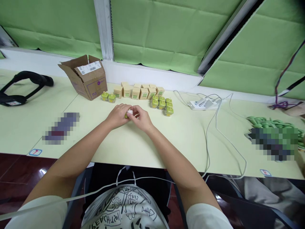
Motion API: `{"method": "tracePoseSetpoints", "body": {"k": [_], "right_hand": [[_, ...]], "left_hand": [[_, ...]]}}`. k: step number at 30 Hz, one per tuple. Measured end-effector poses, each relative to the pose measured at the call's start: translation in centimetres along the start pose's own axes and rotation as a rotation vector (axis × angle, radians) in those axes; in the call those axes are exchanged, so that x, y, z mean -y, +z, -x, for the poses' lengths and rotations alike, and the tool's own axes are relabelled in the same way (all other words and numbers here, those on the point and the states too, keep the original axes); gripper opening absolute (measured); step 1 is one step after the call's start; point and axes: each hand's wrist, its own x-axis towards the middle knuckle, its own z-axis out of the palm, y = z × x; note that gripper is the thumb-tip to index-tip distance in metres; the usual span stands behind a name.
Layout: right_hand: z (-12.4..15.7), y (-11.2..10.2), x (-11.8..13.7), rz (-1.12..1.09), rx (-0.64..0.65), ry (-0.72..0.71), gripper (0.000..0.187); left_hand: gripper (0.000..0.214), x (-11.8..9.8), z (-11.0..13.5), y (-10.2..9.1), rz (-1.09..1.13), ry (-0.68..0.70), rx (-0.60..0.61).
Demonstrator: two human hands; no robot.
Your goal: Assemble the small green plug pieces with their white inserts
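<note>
My left hand (118, 115) and my right hand (141, 118) meet over the pale table (166, 140). Together they grip one small green jar (126, 115) with a white bit (130, 112) at its top, mostly hidden by my fingers. Behind them stands a row of several small tan boxes (139, 91). A cluster of several green jars (162, 104) sits to the right of my hands. Two more green jars (108, 96) stand to the left, beside the boxes.
An open cardboard box (86, 77) lies tilted at the back left. A black headset (22, 87) rests at the far left. A white power strip (203, 104) with grey cables (209, 133) lies at the right, with green items (274, 125) further right.
</note>
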Motion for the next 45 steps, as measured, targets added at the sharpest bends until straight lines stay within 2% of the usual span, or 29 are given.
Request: {"method": "tracePoseSetpoints", "body": {"k": [18,27,37,45], "right_hand": [[-0.2,-0.1,-0.1,-0.080,-0.025,0.026,0.034],[-0.3,-0.3,-0.3,-0.044,-0.026,0.013,0.030],[-0.2,-0.7,-0.2,0.002,0.008,-0.051,0.032],[-0.3,-0.5,-0.4,-0.027,0.017,-0.040,0.029]], "left_hand": [[0.026,0.5,-0.1,0.5,0.065,0.044,-0.008],[0.026,0.9,0.0,1.1,0.066,0.082,-0.016],[0.022,0.5,0.0,0.6,0.079,0.093,-0.029],[0.025,0.8,0.1,0.8,0.063,0.109,-0.038]]}}
